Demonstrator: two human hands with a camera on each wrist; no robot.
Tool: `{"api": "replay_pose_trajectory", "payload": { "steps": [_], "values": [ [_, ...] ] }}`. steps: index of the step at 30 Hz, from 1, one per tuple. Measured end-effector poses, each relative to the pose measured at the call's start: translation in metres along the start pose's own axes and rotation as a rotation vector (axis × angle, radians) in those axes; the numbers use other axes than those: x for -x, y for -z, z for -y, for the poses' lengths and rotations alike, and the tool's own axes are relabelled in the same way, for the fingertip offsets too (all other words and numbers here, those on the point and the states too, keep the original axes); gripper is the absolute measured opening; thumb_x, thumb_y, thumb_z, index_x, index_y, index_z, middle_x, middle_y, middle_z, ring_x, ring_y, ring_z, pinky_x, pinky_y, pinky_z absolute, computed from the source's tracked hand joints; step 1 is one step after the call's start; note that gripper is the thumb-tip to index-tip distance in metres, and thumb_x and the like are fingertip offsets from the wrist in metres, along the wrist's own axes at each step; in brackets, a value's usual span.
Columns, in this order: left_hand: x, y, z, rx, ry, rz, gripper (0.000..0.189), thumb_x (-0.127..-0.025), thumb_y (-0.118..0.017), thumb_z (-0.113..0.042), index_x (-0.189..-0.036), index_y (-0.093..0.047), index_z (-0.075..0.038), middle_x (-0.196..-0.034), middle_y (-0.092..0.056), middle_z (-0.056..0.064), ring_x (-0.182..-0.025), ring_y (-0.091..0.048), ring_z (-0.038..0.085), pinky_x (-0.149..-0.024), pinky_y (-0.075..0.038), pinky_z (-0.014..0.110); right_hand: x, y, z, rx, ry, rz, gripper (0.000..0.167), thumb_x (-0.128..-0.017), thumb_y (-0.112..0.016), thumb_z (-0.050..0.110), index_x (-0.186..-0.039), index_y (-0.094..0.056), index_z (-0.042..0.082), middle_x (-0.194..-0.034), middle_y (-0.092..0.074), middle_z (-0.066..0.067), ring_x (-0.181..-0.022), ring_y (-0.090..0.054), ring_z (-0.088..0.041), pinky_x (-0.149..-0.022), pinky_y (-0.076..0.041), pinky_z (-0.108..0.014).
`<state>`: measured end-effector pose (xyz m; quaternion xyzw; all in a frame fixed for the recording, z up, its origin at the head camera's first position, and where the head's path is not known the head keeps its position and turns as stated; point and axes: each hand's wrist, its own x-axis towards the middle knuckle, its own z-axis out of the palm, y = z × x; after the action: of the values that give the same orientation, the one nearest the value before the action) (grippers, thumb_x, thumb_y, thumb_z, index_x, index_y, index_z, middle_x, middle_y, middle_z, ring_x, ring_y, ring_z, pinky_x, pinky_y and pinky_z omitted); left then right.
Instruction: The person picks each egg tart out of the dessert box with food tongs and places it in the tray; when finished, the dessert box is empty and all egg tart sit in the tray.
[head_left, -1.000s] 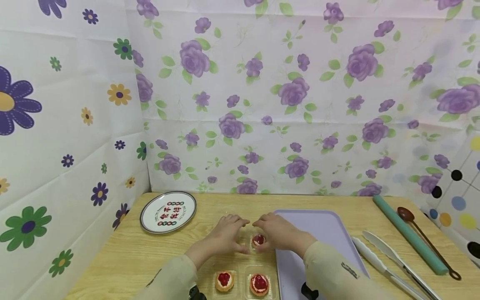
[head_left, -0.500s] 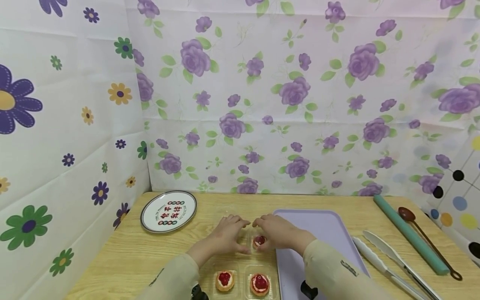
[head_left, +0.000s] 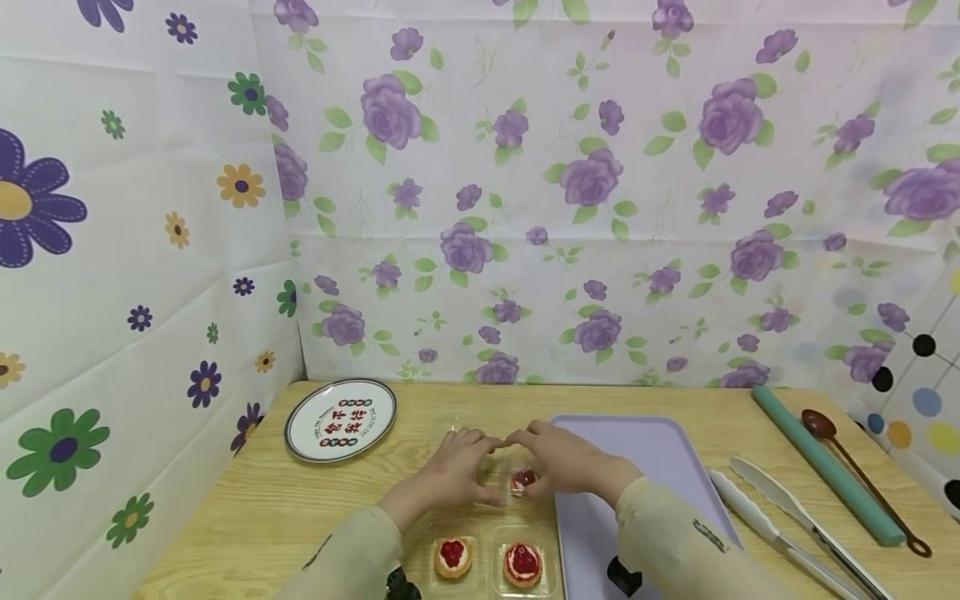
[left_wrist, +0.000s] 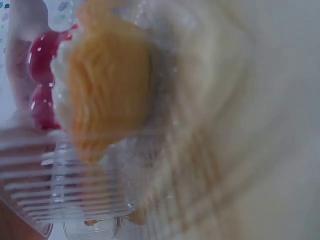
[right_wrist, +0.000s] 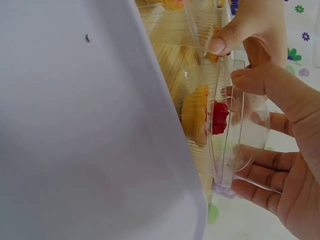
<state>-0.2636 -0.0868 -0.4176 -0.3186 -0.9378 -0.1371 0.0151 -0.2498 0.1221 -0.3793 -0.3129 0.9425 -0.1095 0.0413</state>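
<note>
Both hands are over a clear plastic box with a red-topped tart (head_left: 522, 481) in it, left of the lilac tray. In the right wrist view, the box's clear domed lid (right_wrist: 252, 145) stands over the tart, its rim near the ribbed base (right_wrist: 200, 75). My right hand (head_left: 573, 461) holds the lid, thumb on one side and fingers spread round the dome. My left hand (head_left: 448, 471) grips the opposite edge, its thumb (right_wrist: 227, 40) at a corner. In the head view, the index fingertips meet at the far side. Whether the lid is fully seated I cannot tell.
Nearer me lie two more boxed tarts, one left (head_left: 453, 557) and one right (head_left: 522, 564). The lilac tray (head_left: 622, 433) borders the boxes. A round plate (head_left: 341, 421) lies far left. Tongs (head_left: 765, 521), a teal rod (head_left: 825, 462) and a brown spoon (head_left: 819, 423) are at right.
The index fingertips, apart before, now meet at the box's far side. The thumbs have hardly moved, and the head view has shifted slightly.
</note>
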Motion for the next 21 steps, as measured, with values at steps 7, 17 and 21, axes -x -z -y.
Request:
{"api": "replay_pose_trajectory", "payload": {
  "steps": [7, 17, 21],
  "values": [
    [-0.002, 0.001, -0.002, 0.018, -0.005, 0.001, 0.083, -0.069, -0.076, -0.059, -0.136, -0.052, -0.016, -0.123, -0.058, 0.001, -0.120, -0.049, 0.024, -0.113, -0.030, 0.054, 0.008, 0.012, 0.000, -0.060, -0.010, 0.000, 0.072, -0.073, -0.077, 0.030, -0.139, -0.048, 0.023, -0.118, -0.054, -0.008, -0.088, -0.053, -0.014, -0.072, -0.051, -0.034],
    [-0.004, 0.000, -0.004, 0.022, -0.026, 0.032, 0.074, -0.072, -0.074, -0.059, -0.133, -0.055, -0.022, -0.122, -0.056, -0.001, -0.117, -0.048, 0.020, -0.108, -0.034, 0.048, 0.020, 0.024, 0.001, -0.048, 0.026, -0.045, 0.063, -0.078, -0.072, 0.027, -0.138, -0.051, 0.026, -0.116, -0.048, -0.008, -0.072, -0.047, -0.011, -0.061, -0.044, -0.026],
    [-0.004, 0.001, -0.006, 0.039, -0.035, 0.027, 0.073, -0.072, -0.075, -0.058, -0.130, -0.057, -0.019, -0.121, -0.057, -0.001, -0.115, -0.048, 0.020, -0.105, -0.036, 0.046, 0.023, 0.028, 0.002, -0.058, 0.004, -0.065, 0.060, -0.079, -0.072, 0.031, -0.134, -0.050, 0.026, -0.114, -0.048, -0.004, -0.071, -0.047, -0.011, -0.059, -0.044, -0.025]
  ]
}}
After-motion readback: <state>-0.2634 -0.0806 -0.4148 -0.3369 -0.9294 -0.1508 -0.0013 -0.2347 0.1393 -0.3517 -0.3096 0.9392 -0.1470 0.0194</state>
